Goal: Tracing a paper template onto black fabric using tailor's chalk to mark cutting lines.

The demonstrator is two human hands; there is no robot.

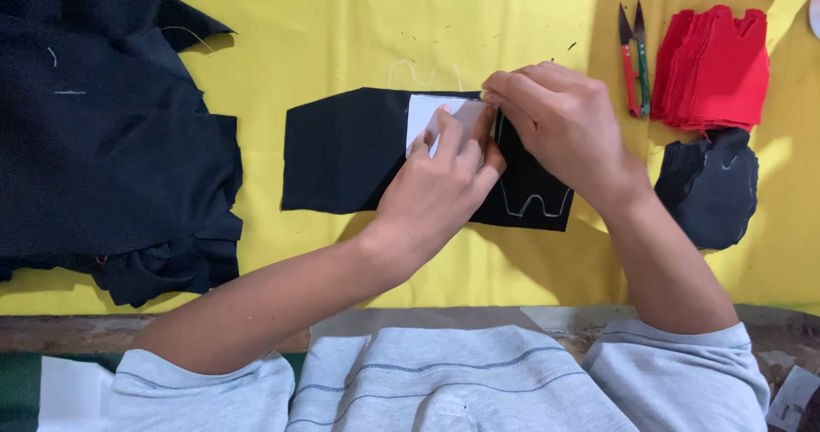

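— While the hands are busy in the middle, how many things do you count on the yellow cloth (pixel 359 22)?

— One flat black fabric piece (pixel 342 150) lies at the centre, with one white paper template (pixel 424 114) on top of it. A chalk outline (pixel 534 203) is drawn near its right end. One pair of thread snips (pixel 633 56) with red and green handles lies upper right. Just beside them sits one stack of red fabric cutouts (pixel 717 67), and below that one small stack of black cutouts (pixel 711 189), the two stacks touching. One large heap of black fabric (pixel 102 133) fills the left side.

— And the hands?

— Two, both bare. The left hand (pixel 444 184) lies flat on the template, fingers spread a little and pressing it down on the black piece. The right hand (pixel 559 116) sits at the template's right edge, fingers curled together at its upper corner; whether they pinch chalk or only the paper, I cannot tell.

— What is the surface?

— A yellow cloth spread over a wooden table (pixel 51 329), whose worn edge shows at the bottom. The person wears a grey short-sleeved shirt (pixel 444 381). Nothing of the room beyond the table shows.
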